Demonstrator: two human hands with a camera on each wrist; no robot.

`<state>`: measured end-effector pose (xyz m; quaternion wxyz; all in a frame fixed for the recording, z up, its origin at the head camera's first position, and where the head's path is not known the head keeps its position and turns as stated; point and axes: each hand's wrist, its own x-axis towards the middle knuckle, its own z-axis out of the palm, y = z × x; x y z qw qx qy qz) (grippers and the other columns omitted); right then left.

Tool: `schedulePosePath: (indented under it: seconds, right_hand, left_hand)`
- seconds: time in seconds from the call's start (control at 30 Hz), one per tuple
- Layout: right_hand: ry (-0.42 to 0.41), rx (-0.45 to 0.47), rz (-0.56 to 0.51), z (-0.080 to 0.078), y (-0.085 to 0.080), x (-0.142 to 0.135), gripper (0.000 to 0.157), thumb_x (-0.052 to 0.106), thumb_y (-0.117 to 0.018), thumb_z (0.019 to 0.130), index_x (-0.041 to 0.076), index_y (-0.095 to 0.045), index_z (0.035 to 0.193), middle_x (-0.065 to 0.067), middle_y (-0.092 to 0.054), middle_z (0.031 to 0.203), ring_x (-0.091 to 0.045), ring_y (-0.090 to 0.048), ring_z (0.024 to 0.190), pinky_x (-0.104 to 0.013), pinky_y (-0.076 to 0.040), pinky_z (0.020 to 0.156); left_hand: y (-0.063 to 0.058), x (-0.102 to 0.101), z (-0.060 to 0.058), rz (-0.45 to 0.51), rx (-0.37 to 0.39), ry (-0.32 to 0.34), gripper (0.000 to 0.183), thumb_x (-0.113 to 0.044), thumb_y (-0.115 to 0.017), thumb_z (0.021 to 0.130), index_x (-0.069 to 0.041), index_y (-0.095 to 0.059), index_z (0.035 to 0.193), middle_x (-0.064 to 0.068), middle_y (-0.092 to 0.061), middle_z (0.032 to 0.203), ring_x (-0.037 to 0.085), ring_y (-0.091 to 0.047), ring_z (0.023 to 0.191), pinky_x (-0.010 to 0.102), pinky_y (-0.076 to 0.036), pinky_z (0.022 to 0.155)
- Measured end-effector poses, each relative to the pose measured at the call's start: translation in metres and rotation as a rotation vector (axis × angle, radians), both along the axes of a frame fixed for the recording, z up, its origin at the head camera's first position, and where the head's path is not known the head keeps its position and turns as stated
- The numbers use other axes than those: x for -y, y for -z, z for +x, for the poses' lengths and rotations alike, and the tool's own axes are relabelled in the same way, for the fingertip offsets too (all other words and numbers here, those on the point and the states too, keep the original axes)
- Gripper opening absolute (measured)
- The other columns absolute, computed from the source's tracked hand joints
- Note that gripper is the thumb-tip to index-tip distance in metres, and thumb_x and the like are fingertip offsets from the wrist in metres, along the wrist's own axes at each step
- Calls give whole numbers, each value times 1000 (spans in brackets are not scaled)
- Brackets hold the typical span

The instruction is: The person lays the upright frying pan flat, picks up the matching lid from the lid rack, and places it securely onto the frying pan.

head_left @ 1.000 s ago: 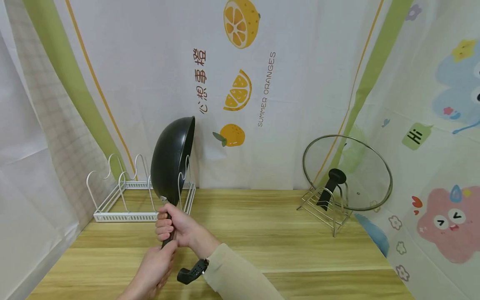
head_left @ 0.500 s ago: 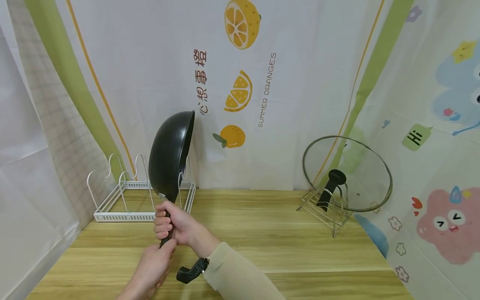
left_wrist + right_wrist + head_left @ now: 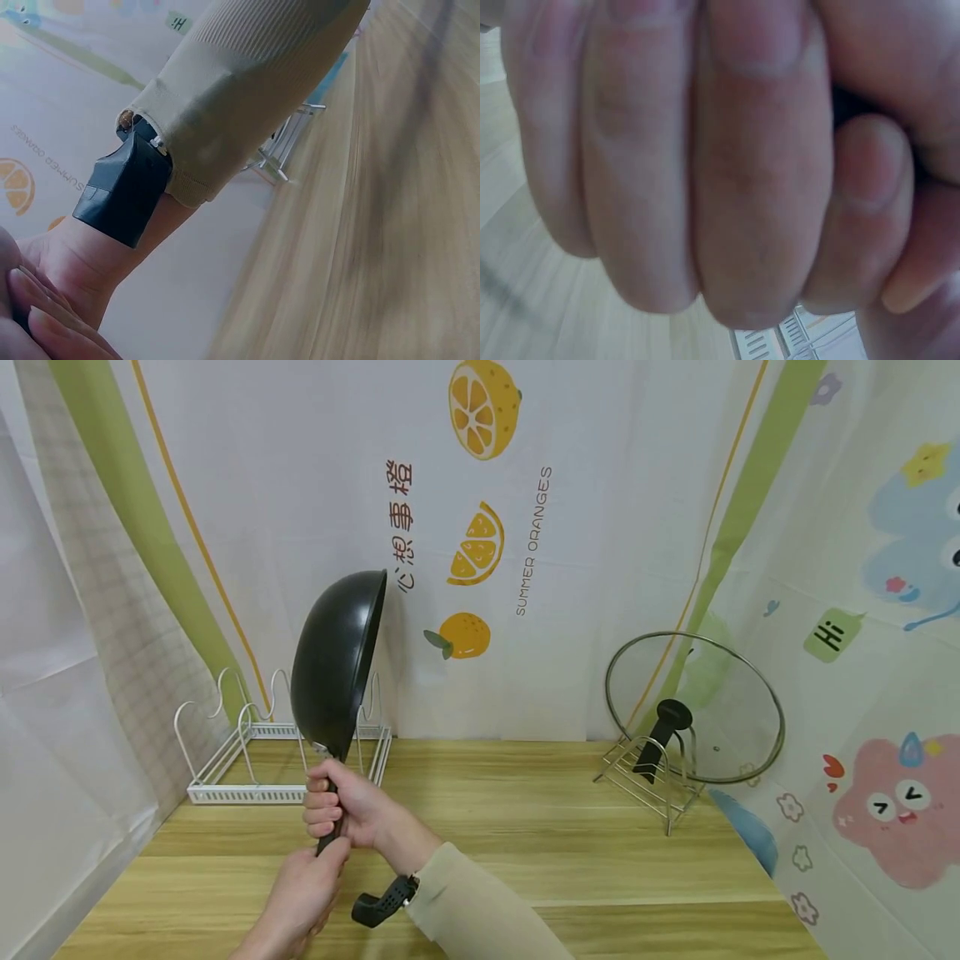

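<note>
Both hands hold a black pan (image 3: 337,664) by its handle above the tabletop (image 3: 525,827). The right hand (image 3: 347,806) has its fingers (image 3: 705,165) curled tight round the handle, close under the bowl; the left hand (image 3: 300,897) grips the handle's lower end just beneath it, touching the right. The pan stands on edge, handle down, bowl up, its rim turned to the right, in front of a white wire rack (image 3: 247,760) at the back left. Well apart, at the right, a glass lid (image 3: 712,727) leans upright in a metal stand (image 3: 637,772).
</note>
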<state>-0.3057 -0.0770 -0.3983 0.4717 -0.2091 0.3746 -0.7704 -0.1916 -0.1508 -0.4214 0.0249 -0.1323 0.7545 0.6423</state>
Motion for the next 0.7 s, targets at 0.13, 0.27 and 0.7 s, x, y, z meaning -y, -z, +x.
schedulePosePath:
  seconds: [0.13, 0.27, 0.7]
  right_hand:
    - [-7, -11, 1, 1, -4, 0, 40, 28, -40, 101, 24, -33, 62, 15, -32, 48, 2, -35, 39, -16, -26, 45]
    - [-23, -23, -7, 1, -8, -1, 41, 28, -39, 102, 25, -33, 62, 16, -33, 48, 2, -36, 39, -15, -27, 45]
    - [-25, -68, -22, 4, -17, -3, 40, 28, -40, 102, 23, -32, 64, 15, -34, 48, 1, -36, 40, -15, -30, 44]
  left_hand:
    - [-2, 2, 1, -16, -3, 6, 44, -25, -51, 96, -19, -37, 55, -9, -33, 41, 7, -28, 32, 23, -26, 32]
    - [-5, 1, 0, -19, -9, 1, 44, -25, -52, 96, -19, -37, 56, -10, -33, 41, 7, -28, 33, 23, -26, 32]
    - [-11, 1, 1, -46, -29, 5, 43, -26, -51, 97, -18, -38, 57, -9, -32, 42, 7, -27, 33, 24, -24, 32]
